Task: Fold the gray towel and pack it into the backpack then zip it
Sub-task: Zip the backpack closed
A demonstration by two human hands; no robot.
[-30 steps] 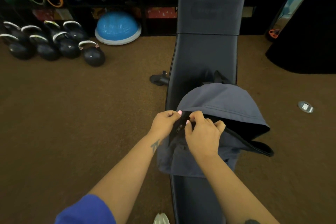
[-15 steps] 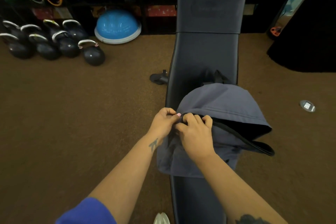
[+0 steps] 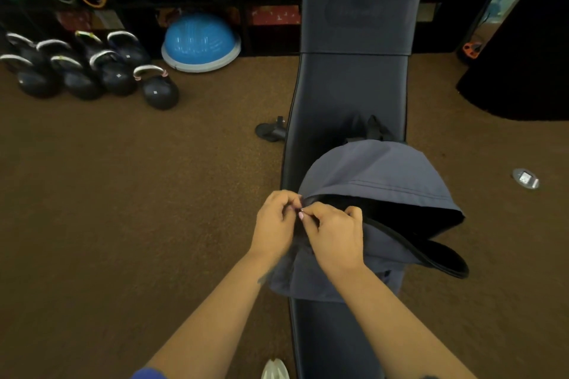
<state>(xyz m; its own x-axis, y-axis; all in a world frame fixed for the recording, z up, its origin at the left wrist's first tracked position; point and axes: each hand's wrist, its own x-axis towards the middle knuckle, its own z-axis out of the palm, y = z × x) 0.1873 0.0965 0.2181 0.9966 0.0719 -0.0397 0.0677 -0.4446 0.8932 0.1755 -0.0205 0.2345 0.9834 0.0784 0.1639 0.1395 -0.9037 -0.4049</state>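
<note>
A blue-grey backpack (image 3: 375, 172) lies on a black padded bench (image 3: 351, 92). Its main opening gapes dark on the right side, with the black zipper edge (image 3: 431, 255) curling outward. My left hand (image 3: 274, 224) and my right hand (image 3: 335, 234) meet at the left end of the opening, fingers pinched on the backpack's zipper end. The towel is not visible; the inside of the bag is too dark to tell what it holds.
Several black kettlebells (image 3: 157, 89) and a blue half-dome balance trainer (image 3: 200, 40) stand on the brown carpet at the far left. Shelves with gear line the back wall. A small silver floor fitting (image 3: 526, 178) sits at right. A bench foot (image 3: 271, 131) sticks out left.
Both hands have shifted slightly up and left along the zipper edge and closed tighter together at its left end. The backpack stays in place with its opening still wide.
</note>
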